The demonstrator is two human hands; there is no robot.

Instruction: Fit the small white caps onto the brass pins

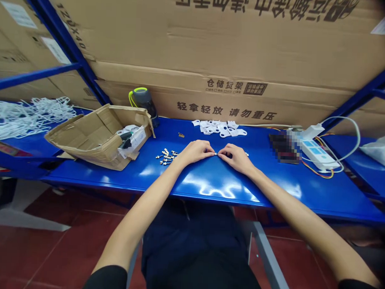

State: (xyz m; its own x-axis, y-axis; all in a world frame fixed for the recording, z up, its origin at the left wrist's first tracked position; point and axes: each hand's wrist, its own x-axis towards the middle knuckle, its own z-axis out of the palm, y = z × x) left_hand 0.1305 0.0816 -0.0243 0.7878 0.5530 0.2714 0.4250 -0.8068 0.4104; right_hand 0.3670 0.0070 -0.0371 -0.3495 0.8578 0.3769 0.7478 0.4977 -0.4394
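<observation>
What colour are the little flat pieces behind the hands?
White, and the head view shows it best: the flat pieces lie heaped together.

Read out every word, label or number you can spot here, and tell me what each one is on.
"轻拿轻放 请勿重压": on the big cardboard carton behind the blue bench.
"仓储货架": higher on the same carton; the small logo box beside it is too small to read.
"1ZUX40", uncertain: tilted print on the upper-left carton.
Large upside-down characters along the top of the big carton: cut off, unsure.
White paper labels on the left cartons: too small to read.

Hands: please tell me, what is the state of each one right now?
Left hand: closed, pinching a small metal part.
Right hand: closed, pinching the same part.
</observation>
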